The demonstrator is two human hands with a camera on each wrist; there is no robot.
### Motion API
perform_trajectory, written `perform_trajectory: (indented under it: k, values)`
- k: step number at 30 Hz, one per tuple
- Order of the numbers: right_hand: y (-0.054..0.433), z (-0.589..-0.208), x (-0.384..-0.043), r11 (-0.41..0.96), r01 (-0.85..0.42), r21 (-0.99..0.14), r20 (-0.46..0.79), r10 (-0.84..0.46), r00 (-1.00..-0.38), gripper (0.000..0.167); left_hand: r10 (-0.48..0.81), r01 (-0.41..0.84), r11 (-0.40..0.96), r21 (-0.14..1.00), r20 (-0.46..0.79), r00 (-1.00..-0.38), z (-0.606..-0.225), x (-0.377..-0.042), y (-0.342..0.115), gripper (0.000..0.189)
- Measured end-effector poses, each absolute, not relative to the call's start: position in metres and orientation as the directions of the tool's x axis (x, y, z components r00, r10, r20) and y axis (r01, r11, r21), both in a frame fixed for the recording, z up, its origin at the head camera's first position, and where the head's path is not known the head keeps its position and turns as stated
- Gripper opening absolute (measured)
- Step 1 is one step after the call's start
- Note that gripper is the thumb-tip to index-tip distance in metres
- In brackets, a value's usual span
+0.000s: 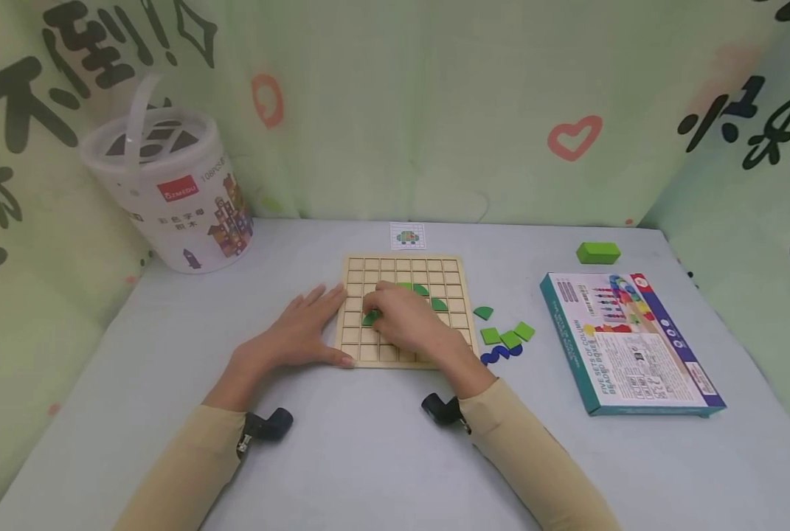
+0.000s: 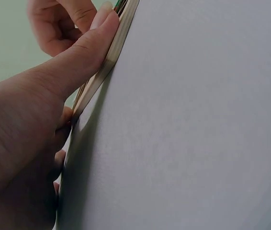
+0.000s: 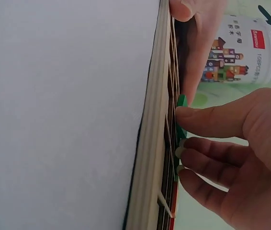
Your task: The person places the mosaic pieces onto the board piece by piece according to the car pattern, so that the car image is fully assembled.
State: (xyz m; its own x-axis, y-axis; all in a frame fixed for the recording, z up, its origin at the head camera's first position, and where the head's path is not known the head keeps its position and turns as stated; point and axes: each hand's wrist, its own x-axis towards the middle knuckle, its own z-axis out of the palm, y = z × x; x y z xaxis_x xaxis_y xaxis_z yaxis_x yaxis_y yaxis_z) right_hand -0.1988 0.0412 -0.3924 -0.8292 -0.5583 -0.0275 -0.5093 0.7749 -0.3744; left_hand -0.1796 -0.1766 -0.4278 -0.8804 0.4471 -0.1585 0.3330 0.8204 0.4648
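Observation:
A square wooden grid board (image 1: 384,364) lies flat on the table. My left hand (image 1: 305,328) rests against its left side, fingers spread and straight, with the thumb at the near left corner. Over the middle of the board, my right hand (image 1: 408,321) pinches a dark green quarter-circle piece (image 1: 370,318) between thumb and fingers, down at the grid cells. The right wrist view shows this green piece (image 3: 182,101) at the thumb tip. Further green quarter-circles (image 1: 439,304) sit in cells beyond the right hand, which hides part of the grid.
Right of the board lie a loose green quarter-circle (image 1: 484,313), green squares (image 1: 490,336) and blue wavy pieces (image 1: 494,355). A small picture card (image 1: 408,236) lies behind it. Farther right are a flat box (image 1: 633,346) and a green block (image 1: 597,253); a white bucket (image 1: 169,199) stands back left.

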Motion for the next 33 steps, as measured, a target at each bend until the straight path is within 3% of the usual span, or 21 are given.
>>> perform_trajectory:
  k: [12, 23, 33]
  values:
    - [0.041, -0.386, -0.200, 0.719, -0.528, -0.451, 0.023, -0.582, -0.813, 0.011, 0.442, 0.326, 0.825, 0.462, -0.167, -0.882, -0.424, -0.178, -0.176, 0.125]
    - [0.044, -0.380, -0.200, 0.666, -0.453, -0.593, 0.047, -0.532, -0.845, 0.021, 0.441, 0.328, 0.828, 0.454, -0.169, -0.881, -0.425, -0.179, -0.176, 0.125]
    - [0.037, -0.391, -0.204, 0.683, -0.507, -0.527, 0.059, -0.565, -0.823, 0.020, 0.440, 0.327, 0.831, 0.450, -0.172, -0.881, -0.427, -0.180, -0.176, 0.126]
